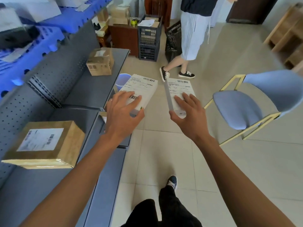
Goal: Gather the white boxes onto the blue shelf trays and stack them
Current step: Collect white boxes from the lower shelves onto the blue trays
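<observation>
Nearest the wearer, the left hand [122, 112] gripped a left white box [139, 91] from its near end, fingers spread over the labelled top face and thumb curled under the near edge. The right hand [188, 115] held a right white box [178, 94] the same way, fingers on the label and thumb at the near short end. Both boxes were carried in the air over the tiled floor [164, 153], apart from each other, with a clear gap between them.

Each box extended forward from its hand, long axis pointing away from the wearer. The left box lay nearly flat, label up. The right box was tilted, its left side wall showing.

The grey shelf [91, 89] stood to the left of the left hand, close beside it, carrying two brown cartons [45, 143]. Farther left and above, the blue shelf trays [49, 45] held further white boxes, blurred in this view.

Judgement: the trays lay up and to the left of both hands, so the left hand was the nearer, and its box would probably go first, the right box then stacked flat on it with long axes matched.
</observation>
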Motion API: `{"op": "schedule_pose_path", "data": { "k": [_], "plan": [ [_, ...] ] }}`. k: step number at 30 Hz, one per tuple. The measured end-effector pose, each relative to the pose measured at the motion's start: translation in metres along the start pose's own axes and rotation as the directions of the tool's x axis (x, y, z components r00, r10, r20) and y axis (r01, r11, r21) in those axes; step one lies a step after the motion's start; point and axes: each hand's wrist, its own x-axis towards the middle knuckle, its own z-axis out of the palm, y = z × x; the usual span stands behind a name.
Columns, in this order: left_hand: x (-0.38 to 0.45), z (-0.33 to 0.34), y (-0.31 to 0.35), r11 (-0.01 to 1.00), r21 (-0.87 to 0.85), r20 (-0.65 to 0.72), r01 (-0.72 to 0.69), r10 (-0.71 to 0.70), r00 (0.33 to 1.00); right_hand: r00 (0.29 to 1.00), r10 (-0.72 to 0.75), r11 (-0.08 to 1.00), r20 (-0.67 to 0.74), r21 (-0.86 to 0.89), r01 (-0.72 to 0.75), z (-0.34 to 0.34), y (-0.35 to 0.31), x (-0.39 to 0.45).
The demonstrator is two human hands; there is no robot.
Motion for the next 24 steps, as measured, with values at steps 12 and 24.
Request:
{"op": "schedule_pose_path", "data": {
  "k": [12, 24],
  "plan": [
    [0.168, 0.112, -0.02, 0.995, 0.088, -0.01, 0.039, -0.038, 0.999, 0.995, -0.042, 0.998, 0.088, 0.048, 0.038, 0.041, 0.103, 0.201],
    [0.301, 0.171, -0.079, 0.993, 0.111, -0.15, 0.045, -0.028, 0.988, 0.985, -0.131, 0.99, 0.112, 0.061, 0.125, 0.091, 0.126, 0.376]
  ]
}}
